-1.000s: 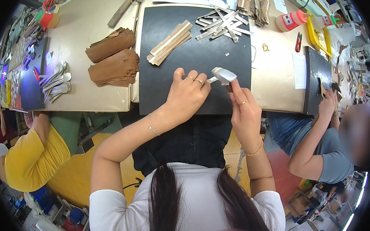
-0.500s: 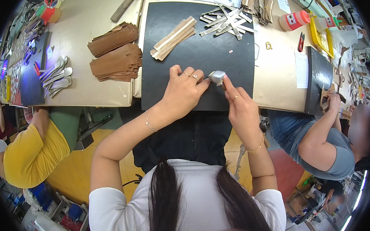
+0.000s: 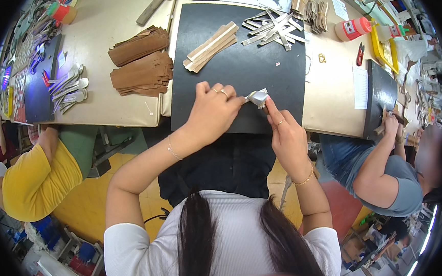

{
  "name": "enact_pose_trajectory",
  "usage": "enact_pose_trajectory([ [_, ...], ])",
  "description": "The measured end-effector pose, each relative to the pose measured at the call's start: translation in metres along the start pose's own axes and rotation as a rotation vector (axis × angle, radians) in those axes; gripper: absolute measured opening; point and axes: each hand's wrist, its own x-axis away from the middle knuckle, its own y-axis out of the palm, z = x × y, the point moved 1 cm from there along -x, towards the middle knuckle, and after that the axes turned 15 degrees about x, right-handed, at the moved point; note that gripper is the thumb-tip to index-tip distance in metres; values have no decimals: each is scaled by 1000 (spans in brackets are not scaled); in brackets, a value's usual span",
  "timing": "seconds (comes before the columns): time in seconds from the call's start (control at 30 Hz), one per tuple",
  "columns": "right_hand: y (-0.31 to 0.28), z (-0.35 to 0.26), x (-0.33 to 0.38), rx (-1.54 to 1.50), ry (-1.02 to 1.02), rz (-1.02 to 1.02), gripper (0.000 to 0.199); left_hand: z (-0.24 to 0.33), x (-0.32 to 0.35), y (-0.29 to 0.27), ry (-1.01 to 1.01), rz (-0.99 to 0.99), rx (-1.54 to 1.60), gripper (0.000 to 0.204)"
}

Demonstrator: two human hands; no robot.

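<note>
Near the front of the black mat (image 3: 232,82), a small silvery strap-like piece (image 3: 258,98) with a wide, folded-looking end is held between my hands. My left hand (image 3: 214,110) pinches its narrow left end between thumb and fingers. My right hand (image 3: 287,136) grips the wide end, with the forefinger laid along its edge; the fingers below are partly hidden. Beyond my hands on the mat lie a fanned bundle of tan and cream strips (image 3: 211,47) and a loose pile of silvery strips (image 3: 275,30).
Two stacks of brown leather strips (image 3: 142,75) lie to the left, with a hammer (image 3: 153,10) behind them. Silvery straps (image 3: 71,87) lie farther left. At right are a red-capped bottle (image 3: 353,28), a red cutter (image 3: 360,54) and a yellow tray (image 3: 385,49). Co-workers sit on both sides.
The silvery piece has turned slightly between my fingers, showing more of its broad face. My left hand has shifted a little left. Both hands keep their hold.
</note>
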Motion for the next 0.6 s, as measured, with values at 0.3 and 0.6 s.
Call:
enact_pose_trajectory([
  [0.3,0,-5,-2,-107,-37,94,56,7,9,1,114,-31,-239,16],
  [0.6,-5,-1,-2,-54,-63,20,55,2,15,-8,-24,-43,-2,25],
])
